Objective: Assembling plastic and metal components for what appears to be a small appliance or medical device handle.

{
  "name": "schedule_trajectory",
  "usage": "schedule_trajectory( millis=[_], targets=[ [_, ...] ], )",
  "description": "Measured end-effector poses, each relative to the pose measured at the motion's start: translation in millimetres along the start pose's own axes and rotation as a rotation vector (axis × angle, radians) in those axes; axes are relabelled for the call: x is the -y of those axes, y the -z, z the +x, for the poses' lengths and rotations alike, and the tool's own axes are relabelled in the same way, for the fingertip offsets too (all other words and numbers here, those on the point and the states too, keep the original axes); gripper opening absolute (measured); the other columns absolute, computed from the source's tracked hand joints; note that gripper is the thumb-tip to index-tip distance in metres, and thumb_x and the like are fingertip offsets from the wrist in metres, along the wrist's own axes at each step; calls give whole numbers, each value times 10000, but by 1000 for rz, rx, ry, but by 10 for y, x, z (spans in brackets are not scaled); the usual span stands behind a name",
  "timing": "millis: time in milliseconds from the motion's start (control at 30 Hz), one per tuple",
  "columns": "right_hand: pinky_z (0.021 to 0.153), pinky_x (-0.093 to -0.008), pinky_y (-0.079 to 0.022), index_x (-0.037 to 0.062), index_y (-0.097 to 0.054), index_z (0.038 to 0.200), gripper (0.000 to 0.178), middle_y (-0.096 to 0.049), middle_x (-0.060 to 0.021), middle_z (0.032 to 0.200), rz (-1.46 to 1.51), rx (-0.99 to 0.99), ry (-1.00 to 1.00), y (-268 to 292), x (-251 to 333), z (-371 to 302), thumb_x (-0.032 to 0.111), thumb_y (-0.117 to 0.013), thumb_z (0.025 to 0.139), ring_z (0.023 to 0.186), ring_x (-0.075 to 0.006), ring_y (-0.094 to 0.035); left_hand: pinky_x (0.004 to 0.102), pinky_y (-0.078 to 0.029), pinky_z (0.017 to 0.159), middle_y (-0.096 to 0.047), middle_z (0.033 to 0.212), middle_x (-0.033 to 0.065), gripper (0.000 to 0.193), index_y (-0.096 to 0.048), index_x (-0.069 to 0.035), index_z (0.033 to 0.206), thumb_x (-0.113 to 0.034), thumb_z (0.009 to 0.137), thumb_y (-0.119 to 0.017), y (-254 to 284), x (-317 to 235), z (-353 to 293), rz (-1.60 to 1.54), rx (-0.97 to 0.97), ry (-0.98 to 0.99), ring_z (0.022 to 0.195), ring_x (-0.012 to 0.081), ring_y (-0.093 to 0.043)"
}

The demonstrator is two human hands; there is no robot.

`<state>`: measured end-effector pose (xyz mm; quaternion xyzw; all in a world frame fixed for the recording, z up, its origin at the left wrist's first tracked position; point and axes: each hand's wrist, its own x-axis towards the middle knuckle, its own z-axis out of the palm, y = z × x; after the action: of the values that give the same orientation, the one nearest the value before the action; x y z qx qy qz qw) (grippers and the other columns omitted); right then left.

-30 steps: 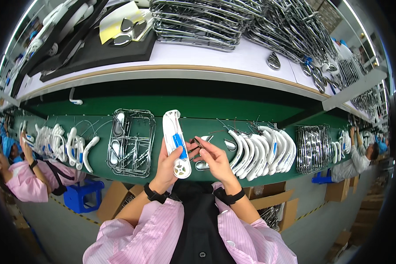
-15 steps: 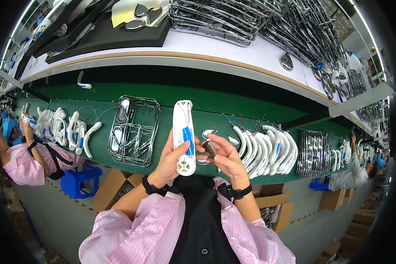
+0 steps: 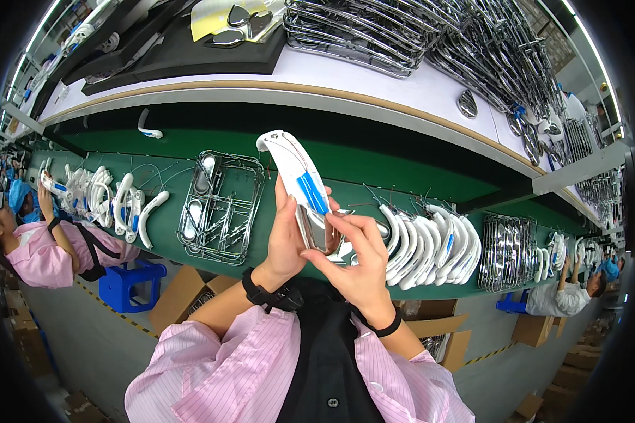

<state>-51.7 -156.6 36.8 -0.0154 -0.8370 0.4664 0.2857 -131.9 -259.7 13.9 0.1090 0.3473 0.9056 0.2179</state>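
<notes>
A white curved plastic housing (image 3: 286,159) rises tilted in front of me, with a blue rectangular block (image 3: 312,193) set in its inner face. My left hand (image 3: 282,243) is closed round the housing's lower part. On the lower end lies a shiny chrome cover piece (image 3: 313,229), pinched by the fingers and thumb of my right hand (image 3: 360,264). The fingers hide part of the seam, so I cannot tell whether the cover is seated. Just behind my right hand, other chrome pieces partly show on the green bench (image 3: 275,259).
Right of my hands stands a row of white curved housings (image 3: 430,243) with thin wires, then a chrome rack stack (image 3: 506,252). To the left are a wire rack (image 3: 222,208) and more housings (image 3: 123,204). A shelf edge (image 3: 317,90) overhangs the bench. Co-workers sit either side.
The white housing has tipped away and turned in my left hand. My right hand has brought the chrome piece from beside the housing onto its lower end.
</notes>
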Motion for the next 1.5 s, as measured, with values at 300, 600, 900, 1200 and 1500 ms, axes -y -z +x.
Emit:
schedule_trajectory(
  millis=[300,600,900,1200,1500],
  targets=[
    [700,-333,-518,7,-669,1104,550,-570,-113,1005,3,1,13,-22,-37,-91,128,-876,609,864,-238,-608,435,-507,914,-471,1225,139,705,-140,-108,1443,-15,880,-555,-3,-98,-75,233,40,3,1077,235,-554],
    [541,-267,-449,22,-569,836,300,-566,-52,707,430,75,-428,56,-27,-165,259,-751,810,537,-107,-514,474,-468,987,-473,1229,120,555,-276,-81,1380,-66,894,-543,-31,-79,-125,26,31,4,1067,245,-557],
    [491,-297,-351,-16,-593,964,369,-493,-47,565,414,368,-453,18,27,-166,352,-582,934,515,-119,-458,439,-526,917,-484,1245,145,578,-288,-60,1383,-113,892,-588,-13,-137,-178,75,105,13,1067,269,-595],
    [538,-300,-396,-9,-590,1067,382,-561,-62,661,493,269,-410,-91,12,-372,353,-528,961,564,-133,-505,459,-522,928,-531,1166,154,614,-255,-53,1369,-120,881,-623,85,-166,-154,51,245,191,1058,310,-624],
    [746,-310,-462,38,-628,984,306,-521,-101,1123,328,-42,-392,138,-126,-181,119,-787,735,952,-165,-532,337,-527,770,-544,1099,141,495,-194,-70,1423,-374,1044,-287,170,-24,-138,301,203,60,866,197,-631]
  ],
)
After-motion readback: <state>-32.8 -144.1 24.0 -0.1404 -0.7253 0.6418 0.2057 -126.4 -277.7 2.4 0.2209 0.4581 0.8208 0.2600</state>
